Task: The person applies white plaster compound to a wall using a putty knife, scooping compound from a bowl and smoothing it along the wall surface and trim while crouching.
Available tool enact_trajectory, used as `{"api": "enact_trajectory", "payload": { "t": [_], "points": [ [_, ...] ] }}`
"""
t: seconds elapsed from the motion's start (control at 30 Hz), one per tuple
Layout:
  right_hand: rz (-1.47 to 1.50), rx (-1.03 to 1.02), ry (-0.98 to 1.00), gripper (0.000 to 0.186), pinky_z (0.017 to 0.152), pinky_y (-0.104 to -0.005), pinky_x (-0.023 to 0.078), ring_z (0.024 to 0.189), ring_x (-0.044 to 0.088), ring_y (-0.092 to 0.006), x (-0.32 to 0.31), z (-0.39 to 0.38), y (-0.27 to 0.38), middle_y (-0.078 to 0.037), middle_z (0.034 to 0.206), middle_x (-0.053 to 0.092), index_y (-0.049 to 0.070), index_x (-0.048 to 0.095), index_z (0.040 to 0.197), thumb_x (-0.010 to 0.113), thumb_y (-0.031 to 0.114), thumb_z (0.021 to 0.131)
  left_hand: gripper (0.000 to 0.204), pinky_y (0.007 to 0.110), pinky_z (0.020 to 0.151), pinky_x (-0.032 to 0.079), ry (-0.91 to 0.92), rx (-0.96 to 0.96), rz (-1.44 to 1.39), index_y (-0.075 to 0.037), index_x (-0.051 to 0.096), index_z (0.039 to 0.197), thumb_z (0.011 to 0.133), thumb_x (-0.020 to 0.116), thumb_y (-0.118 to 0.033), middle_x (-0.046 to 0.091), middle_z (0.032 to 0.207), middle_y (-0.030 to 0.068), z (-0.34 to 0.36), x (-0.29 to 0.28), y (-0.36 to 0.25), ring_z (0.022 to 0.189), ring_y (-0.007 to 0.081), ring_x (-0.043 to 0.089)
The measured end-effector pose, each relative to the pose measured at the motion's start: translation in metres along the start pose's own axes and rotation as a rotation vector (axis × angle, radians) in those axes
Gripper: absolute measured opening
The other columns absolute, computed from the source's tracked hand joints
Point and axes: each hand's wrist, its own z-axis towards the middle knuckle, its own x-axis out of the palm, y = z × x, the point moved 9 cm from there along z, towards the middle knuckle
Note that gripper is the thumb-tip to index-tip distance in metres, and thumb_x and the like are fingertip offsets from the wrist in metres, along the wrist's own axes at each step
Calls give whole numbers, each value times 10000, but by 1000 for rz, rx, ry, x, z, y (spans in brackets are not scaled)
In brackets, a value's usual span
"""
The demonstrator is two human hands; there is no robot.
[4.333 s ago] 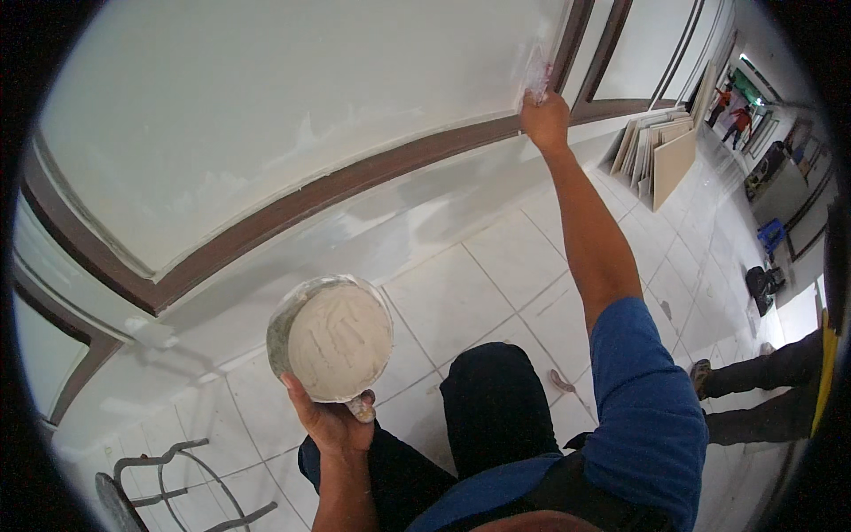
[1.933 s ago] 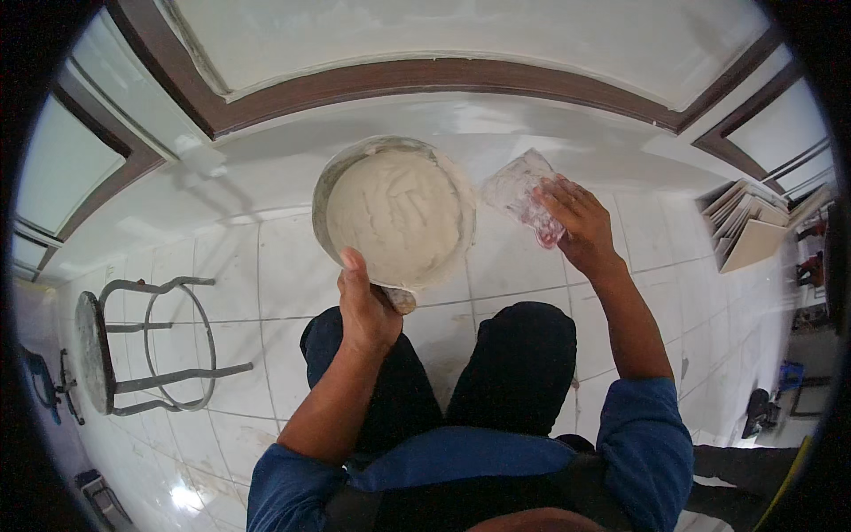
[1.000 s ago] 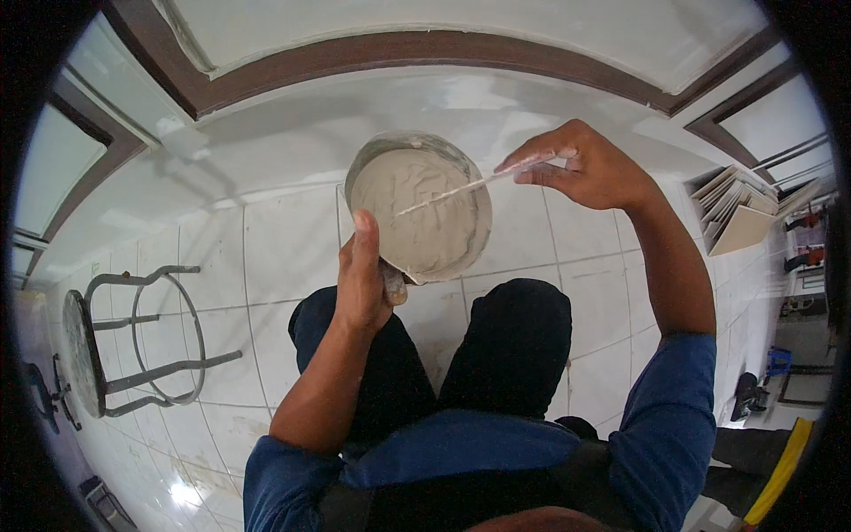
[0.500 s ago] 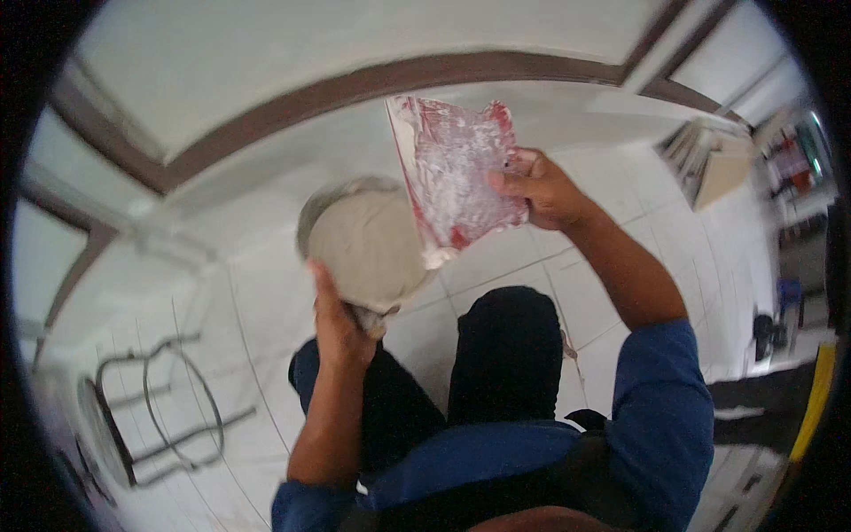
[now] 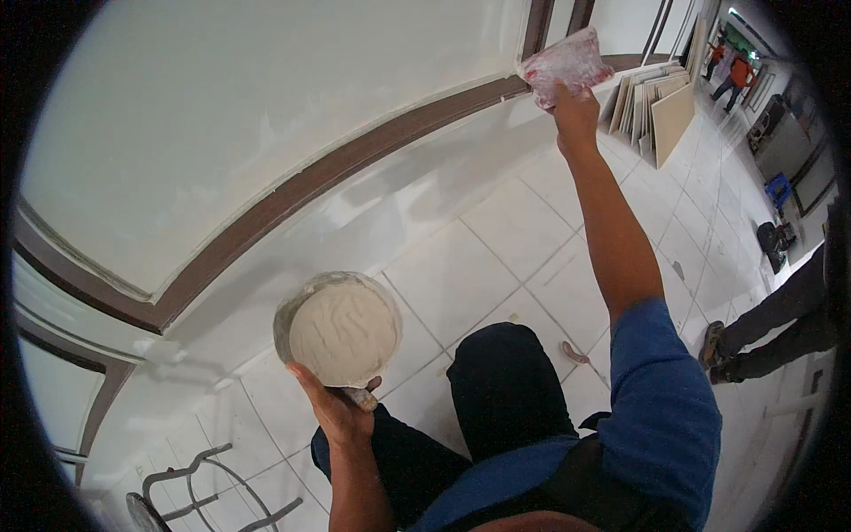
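My left hand (image 5: 335, 410) grips the near side of a round metal pan (image 5: 283, 321), its thumb along the rim and fingers partly hidden beneath. Smooth beige putty (image 5: 346, 330) fills the pan, and a short stubby end like a handle (image 5: 362, 398) sticks out by my fingers. With my arm stretched far forward, my right hand (image 5: 576, 113) is closed on a flat red spreader (image 5: 567, 64) smeared with white paste. The spreader's left edge is at the brown trim's end, near the wall corner; whether it touches, I cannot tell.
Brown trim (image 5: 372, 146) runs along the white wall (image 5: 292, 80). Thin boards (image 5: 660, 111) lean in a stack beyond my right hand. A metal-framed stool (image 5: 191, 483) lies at lower left. Someone's legs (image 5: 771, 332) stand at right; people (image 5: 736, 75) are far back.
The spreader has left the pan's rim and moved up and right to the wall with my right hand. My left hand and the pan sit slightly lower in the picture. The view has turned right.
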Motion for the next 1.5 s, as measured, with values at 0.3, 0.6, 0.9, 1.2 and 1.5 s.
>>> {"api": "enact_trajectory", "payload": {
  "t": [0.3,0.6,0.9,1.2,1.5],
  "points": [
    [-703,-281,-22,350,874,-485,481,990,633,-448,19,30,0,-313,1011,656,-95,618,1047,606,174,823,855,297,515,505,32,28,-25,-106,331,1404,865,421,-763,535,1212,117,-4,4,-2,852,211,610],
    [-735,-303,-54,387,922,-476,458,1051,610,-444,24,44,-12,-281,1059,659,-65,615,1100,610,196,814,867,305,528,522,19,15,-49,-102,326,1404,857,431,-766,530,1226,129,-2,4,1,863,226,620],
    [-780,-338,-47,355,895,-473,488,995,634,-447,38,29,3,-276,1015,670,-46,618,1118,589,174,839,901,298,532,507,-1,23,-43,-84,326,1403,843,441,-780,541,1210,121,1,1,0,845,212,615],
    [-949,-293,97,399,876,-471,502,946,655,-428,66,45,-21,-285,978,673,-80,627,1116,592,193,827,870,254,485,518,-54,18,-57,-90,359,1398,868,367,-780,575,1182,104,-1,5,-1,791,181,638],
    [-895,-543,87,500,764,-458,539,816,682,-398,103,7,-4,-273,865,680,-94,581,1225,614,185,812,858,300,538,547,40,7,-94,-81,295,1427,893,359,-750,540,1225,141,-4,5,-4,858,217,651]
  ]
}}
